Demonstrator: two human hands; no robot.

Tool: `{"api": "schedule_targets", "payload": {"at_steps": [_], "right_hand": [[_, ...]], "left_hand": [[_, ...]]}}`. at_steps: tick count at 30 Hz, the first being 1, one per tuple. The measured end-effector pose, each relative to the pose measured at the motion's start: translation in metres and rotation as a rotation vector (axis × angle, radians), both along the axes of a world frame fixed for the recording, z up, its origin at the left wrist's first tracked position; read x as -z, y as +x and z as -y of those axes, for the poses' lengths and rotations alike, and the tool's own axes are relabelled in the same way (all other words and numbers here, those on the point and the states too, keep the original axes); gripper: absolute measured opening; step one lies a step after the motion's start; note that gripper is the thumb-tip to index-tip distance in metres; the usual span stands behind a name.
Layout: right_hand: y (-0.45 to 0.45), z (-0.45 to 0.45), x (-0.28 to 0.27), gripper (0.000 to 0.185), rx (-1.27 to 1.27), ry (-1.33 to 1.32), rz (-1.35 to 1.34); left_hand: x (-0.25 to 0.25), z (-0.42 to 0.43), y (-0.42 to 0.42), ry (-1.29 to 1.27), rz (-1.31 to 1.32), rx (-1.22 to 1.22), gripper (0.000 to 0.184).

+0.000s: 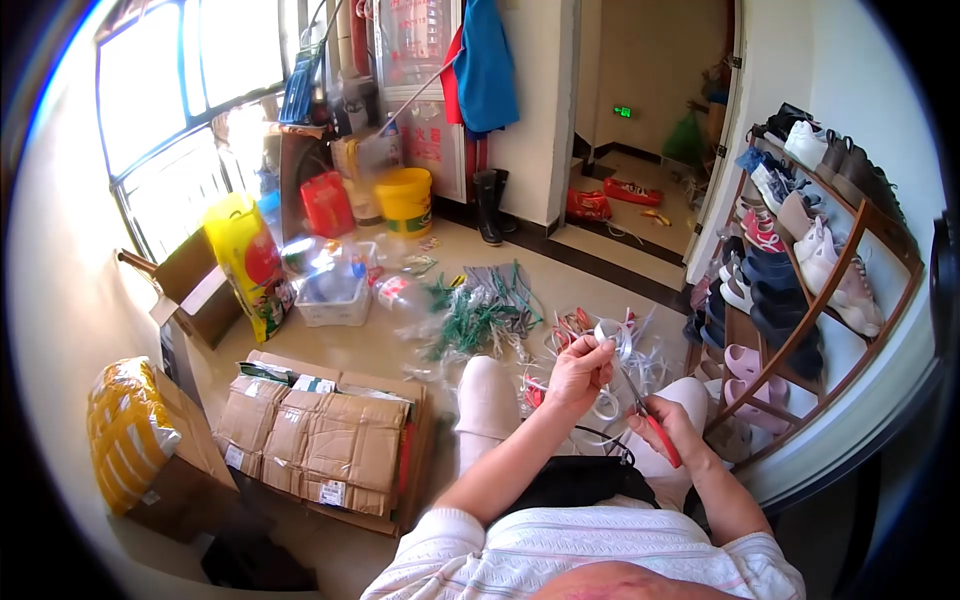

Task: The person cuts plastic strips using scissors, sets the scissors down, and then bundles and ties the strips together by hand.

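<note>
My left hand (580, 374), above my knees, is closed on a white strap (606, 335) that is looped near the fingertips. Lower and to the right, my right hand (668, 428) is wrapped round red-handled scissors (660, 436), whose blades point up and left toward the strap. Whether the blades touch the strap is too small to tell. Beyond my knees lies a tangle of white and red straps (655, 360) on the floor, beside a heap of green and grey strips (480, 315). A dark bag (575, 482) rests on my lap.
Flattened cardboard (325, 440) is stacked at the left, near a yellow package (128, 430). A white crate (335, 308), a yellow bag (245, 260) and a yellow bucket (404, 205) stand farther back. At the right is a shoe rack (835, 270) full of shoes.
</note>
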State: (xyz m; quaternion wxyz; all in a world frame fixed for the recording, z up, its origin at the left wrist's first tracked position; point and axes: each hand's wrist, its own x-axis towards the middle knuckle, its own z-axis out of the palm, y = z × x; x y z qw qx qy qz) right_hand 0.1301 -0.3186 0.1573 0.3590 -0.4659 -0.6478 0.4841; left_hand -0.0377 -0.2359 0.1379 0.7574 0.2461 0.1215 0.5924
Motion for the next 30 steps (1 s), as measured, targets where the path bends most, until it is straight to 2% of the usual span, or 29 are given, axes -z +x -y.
{"api": "schedule_targets", "payload": {"at_steps": [5, 9, 12, 14, 18, 24, 25, 30], "right_hand": [[0.002, 0.001, 0.002, 0.018, -0.004, -0.077, 0.034], [0.004, 0.004, 0.005, 0.017, 0.0, -0.068, 0.044], [0.001, 0.002, 0.002, 0.015, 0.046, -0.14, -0.053], [0.001, -0.004, 0.006, 0.015, 0.038, 0.079, 0.136], [0.001, -0.009, 0.016, 0.015, -0.006, 0.107, 0.049], [0.001, 0.001, 0.003, 0.016, 0.024, -0.067, 0.051], [0.002, 0.001, 0.004, 0.015, 0.005, 0.001, 0.08], [-0.004, 0.001, -0.006, 0.015, 0.046, -0.093, -0.086]], "left_hand": [[-0.004, 0.007, -0.001, 0.042, -0.054, -0.049, 0.012], [-0.011, 0.003, -0.004, -0.035, 0.021, -0.015, 0.011], [-0.01, 0.001, -0.002, 0.0, -0.076, -0.119, 0.012], [-0.009, 0.005, 0.001, 0.03, -0.098, -0.12, 0.013], [-0.003, 0.005, 0.003, 0.016, -0.092, -0.108, 0.012], [-0.005, -0.004, -0.006, -0.083, 0.072, 0.051, 0.007], [-0.004, -0.005, -0.007, -0.061, 0.07, 0.085, 0.007], [-0.002, 0.004, 0.0, -0.023, 0.028, -0.017, 0.01]]}}
